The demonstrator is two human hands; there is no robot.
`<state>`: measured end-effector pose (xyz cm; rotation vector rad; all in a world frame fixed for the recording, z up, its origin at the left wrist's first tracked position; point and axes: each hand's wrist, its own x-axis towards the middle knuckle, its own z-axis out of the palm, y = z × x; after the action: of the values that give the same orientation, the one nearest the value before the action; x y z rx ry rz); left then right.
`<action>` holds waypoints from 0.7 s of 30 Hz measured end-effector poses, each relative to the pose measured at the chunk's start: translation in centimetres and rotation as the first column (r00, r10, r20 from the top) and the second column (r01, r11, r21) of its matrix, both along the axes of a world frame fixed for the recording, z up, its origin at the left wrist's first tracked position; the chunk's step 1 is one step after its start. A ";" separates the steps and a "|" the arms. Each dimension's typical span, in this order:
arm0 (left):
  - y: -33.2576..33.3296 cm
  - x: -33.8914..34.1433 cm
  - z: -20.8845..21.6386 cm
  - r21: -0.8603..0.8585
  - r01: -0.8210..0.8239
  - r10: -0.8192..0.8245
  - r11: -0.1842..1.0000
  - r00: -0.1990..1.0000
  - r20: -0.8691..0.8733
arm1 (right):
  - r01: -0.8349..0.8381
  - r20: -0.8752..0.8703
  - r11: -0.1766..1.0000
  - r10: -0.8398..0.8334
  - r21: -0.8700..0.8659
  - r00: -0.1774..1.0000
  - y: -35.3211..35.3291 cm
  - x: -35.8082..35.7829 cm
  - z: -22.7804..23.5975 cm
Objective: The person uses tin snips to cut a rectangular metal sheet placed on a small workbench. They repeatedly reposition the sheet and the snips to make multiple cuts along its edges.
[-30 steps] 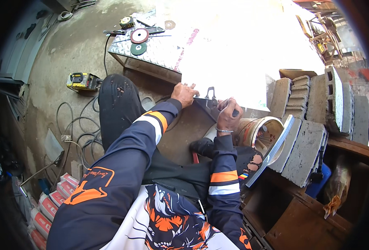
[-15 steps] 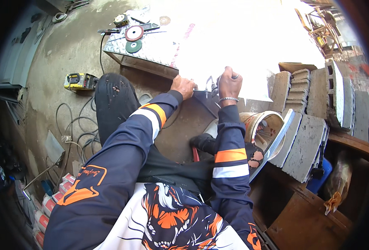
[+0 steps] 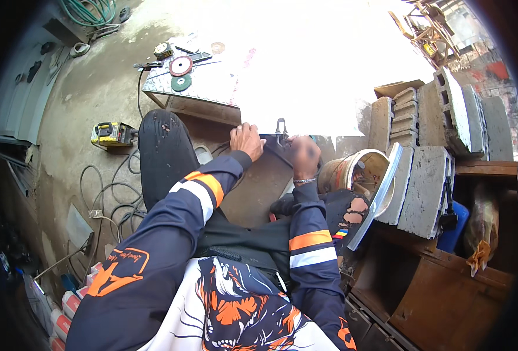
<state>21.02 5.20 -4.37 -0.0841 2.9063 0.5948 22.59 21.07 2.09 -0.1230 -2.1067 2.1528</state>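
A bright, washed-out sheet (image 3: 306, 88) lies in front of me, its near edge facing my body. My left hand (image 3: 248, 141) is closed over that edge, fingers on top and thumb pointing right. A dark metal clamp (image 3: 280, 127) stands at the edge, right of my left hand, with its loop showing above the sheet. My right hand (image 3: 304, 157) is closed just below and right of the clamp, its fingers at the clamp's lower part. Motion blurs this hand, and its palm side is hidden.
A checker-plate bench (image 3: 206, 88) at left carries grinding discs (image 3: 180, 66) and a tape measure (image 3: 163, 50). A yellow-black machine (image 3: 113, 134) and cables lie on the floor. Right of me stand a bucket (image 3: 335, 174), a metal strip (image 3: 382, 196) and concrete blocks (image 3: 425, 190).
My right hand has come down from above the sheet's edge to below it, leaving the clamp's loop in plain view. My left hand stays at the edge. The whole view has shifted slightly.
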 end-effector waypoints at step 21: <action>1.2 5.3 1.9 0.354 -0.632 -0.431 -0.690 0.751 0.501 | -0.183 -0.117 0.805 0.297 0.564 0.947 -4.4 0.4 1.1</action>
<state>26.35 6.39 -2.45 -0.4695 0.1152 2.4905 22.97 16.68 3.23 0.4258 -2.6199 1.4806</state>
